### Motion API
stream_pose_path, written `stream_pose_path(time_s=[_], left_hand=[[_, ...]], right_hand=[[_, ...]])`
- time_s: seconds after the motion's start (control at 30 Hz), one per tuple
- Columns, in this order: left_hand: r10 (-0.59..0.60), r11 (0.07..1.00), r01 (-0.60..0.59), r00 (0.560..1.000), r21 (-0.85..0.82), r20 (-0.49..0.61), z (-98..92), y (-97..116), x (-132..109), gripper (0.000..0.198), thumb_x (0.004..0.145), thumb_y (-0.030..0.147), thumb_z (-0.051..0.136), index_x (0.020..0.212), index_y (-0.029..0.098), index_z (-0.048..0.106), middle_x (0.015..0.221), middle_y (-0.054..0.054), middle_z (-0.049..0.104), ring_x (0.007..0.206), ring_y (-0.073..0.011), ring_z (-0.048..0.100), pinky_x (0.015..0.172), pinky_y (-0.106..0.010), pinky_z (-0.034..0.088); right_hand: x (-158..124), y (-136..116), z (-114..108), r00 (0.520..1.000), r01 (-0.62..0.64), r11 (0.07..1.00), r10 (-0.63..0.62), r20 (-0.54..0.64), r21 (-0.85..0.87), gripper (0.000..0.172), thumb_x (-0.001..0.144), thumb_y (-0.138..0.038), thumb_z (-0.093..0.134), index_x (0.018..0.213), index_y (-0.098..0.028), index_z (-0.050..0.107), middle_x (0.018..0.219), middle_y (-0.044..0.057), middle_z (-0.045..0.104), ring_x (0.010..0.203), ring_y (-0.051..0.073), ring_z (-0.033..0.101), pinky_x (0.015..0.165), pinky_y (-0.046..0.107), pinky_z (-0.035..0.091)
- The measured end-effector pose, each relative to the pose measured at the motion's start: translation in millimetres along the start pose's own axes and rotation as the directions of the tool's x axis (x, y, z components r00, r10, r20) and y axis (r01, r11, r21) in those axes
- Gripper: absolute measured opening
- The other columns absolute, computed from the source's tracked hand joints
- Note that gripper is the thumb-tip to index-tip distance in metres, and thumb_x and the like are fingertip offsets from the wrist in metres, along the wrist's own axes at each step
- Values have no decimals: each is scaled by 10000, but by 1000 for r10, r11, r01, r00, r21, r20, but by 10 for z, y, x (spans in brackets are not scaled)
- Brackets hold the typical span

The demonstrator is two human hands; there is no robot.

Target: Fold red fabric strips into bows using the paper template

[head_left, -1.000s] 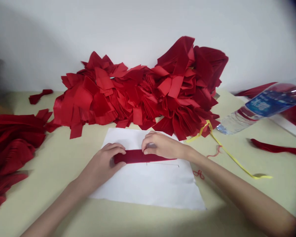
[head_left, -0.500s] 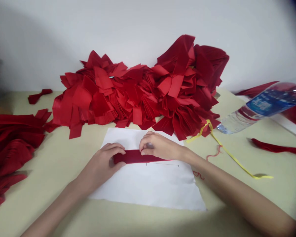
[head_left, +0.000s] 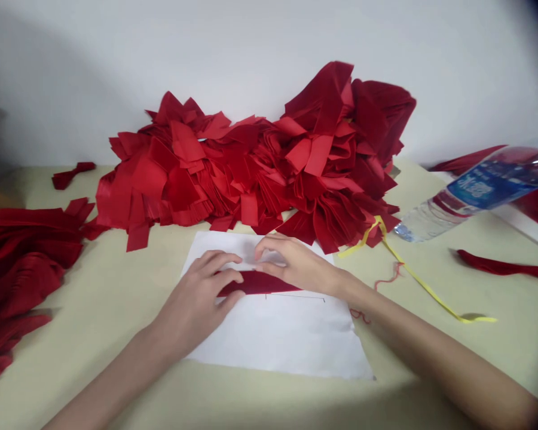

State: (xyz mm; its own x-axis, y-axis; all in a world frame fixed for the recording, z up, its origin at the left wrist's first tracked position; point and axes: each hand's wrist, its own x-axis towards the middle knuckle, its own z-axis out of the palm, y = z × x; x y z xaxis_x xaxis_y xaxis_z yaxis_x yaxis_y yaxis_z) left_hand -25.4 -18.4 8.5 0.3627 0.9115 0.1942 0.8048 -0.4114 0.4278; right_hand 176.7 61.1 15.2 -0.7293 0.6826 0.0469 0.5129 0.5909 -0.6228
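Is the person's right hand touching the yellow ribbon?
No, the right hand is on the red fabric strip; the yellow ribbon lies apart.

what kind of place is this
Probably a small sewing or garment workshop: a big heap of cut red fabric pieces on a pale work table, and a white paper sheet with drawn lines under a red fabric strip.

Red cloth heap [head_left: 251, 167], plastic water bottle [head_left: 479, 188], yellow ribbon [head_left: 415, 280]
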Motion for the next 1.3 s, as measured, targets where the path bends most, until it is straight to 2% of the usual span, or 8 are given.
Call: stream_pose_path(time_s=[0.1, 0.27, 0.43, 0.6, 1.0, 1.1, 1.2, 1.3], left_hand=[[81, 995, -75, 993, -70, 85, 35, 158, 119, 146, 848, 153, 503, 842, 214, 636, 1141, -35, 612, 1084, -216, 524, 918, -383, 458], [92, 993, -78, 981, -86, 169, 130, 227, 274, 204, 835, 132, 487, 713, 206, 633, 1114, -31, 623, 1039, -243, 564, 893, -425, 481], [40, 994, -18, 980, -111, 194, 180, 182, 303, 185, 822, 145, 485, 697, 207, 606, 1076, -17, 631, 956, -231, 597, 836, -417, 499], [39, 992, -15, 979, -123, 200, 194, 170, 279, 165, 834, 150, 479, 731, 216, 590, 1075, -1, 634, 963, -210, 591, 867, -398, 478], [66, 995, -49, 980, -91, 189, 201, 116, 249, 152, 850, 187, 493, 773, 207, 623, 1091, -16, 626, 953, -196, 590, 878, -362, 464], [71, 995, -54, 976, -86, 205, 182, 124, 261, 213, 860, 175, 468, 731, 207, 636, 1099, -14, 615, 958, -190, 583, 879, -358, 450], [65, 996, -48, 974, -80, 219, 167, 138, 269, 270, 862, 140, 442, 667, 195, 621, 1044, -16, 602, 887, -165, 581, 807, -330, 454], [45, 996, -25, 973, -88, 224, 164, 142, 274, 271, 846, 118, 451, 632, 185, 603, 908, -17, 589, 805, -153, 566, 739, -309, 450]], right_hand=[[-123, -22, -167, 999, 7, 1000, -8, -38, -28, 84, 861, -220, 510, 881, -201, 589, 960, 31, 600, 938, 167, 529, 838, 303, 404], [-434, 111, -341, 998, -11, 998, 7, -59, -69, 141, 887, -245, 470, 884, -212, 607, 989, 34, 611, 975, 171, 535, 860, 313, 413], [-683, 263, -315, 998, -60, 994, 63, 26, -89, 91, 808, -304, 589, 827, -218, 609, 1141, 30, 570, 1048, 188, 537, 893, 324, 418], [-772, 276, -271, 994, -106, 989, 109, 25, -104, 64, 822, -214, 540, 796, -217, 599, 1110, 27, 574, 1017, 172, 552, 864, 308, 439], [-838, 322, -286, 990, -126, 988, 131, 48, -92, 135, 857, -297, 524, 815, -221, 627, 1192, 36, 538, 1028, 178, 552, 834, 311, 470], [-755, 251, -294, 996, -91, 991, 89, -28, -96, 193, 869, -332, 521, 798, -216, 658, 1230, 36, 522, 1057, 178, 541, 867, 304, 444], [-542, 106, -211, 990, -58, 995, 47, -134, -75, 176, 889, -269, 498, 860, -200, 657, 1064, 41, 607, 959, 152, 567, 853, 286, 435], [-307, 14, -34, 994, -20, 994, 8, -110, -110, 136, 862, -170, 524, 826, -184, 655, 840, 13, 651, 818, 137, 567, 784, 271, 440]])
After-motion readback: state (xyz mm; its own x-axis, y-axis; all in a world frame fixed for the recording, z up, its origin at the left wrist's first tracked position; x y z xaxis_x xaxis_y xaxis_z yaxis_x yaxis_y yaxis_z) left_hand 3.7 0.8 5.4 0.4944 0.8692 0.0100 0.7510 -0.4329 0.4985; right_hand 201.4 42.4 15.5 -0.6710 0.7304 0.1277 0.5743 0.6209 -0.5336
